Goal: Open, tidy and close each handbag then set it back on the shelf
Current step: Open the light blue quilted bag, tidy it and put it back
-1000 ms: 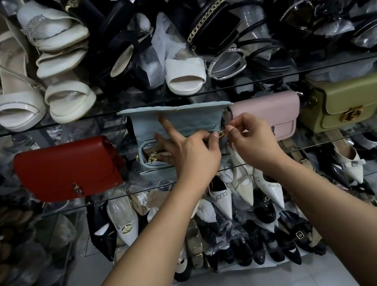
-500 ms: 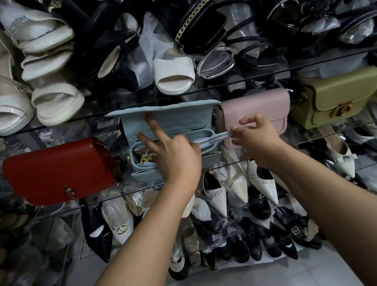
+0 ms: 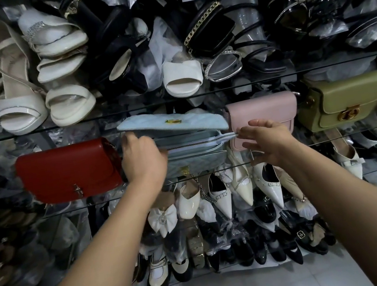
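From the head view, your left hand (image 3: 144, 159) wraps the left end of the pale blue handbag (image 3: 192, 142) on the glass shelf (image 3: 331, 139) (flap raised), while your right hand (image 3: 268, 140) pinches its zipper pull (image 3: 235, 134), other fingers splayed.

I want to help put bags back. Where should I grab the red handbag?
Hold the red handbag by its two short ends, coming straight from the front with both hands. It stands upright on the glass shelf with its flap closed, and nothing blocks its front.
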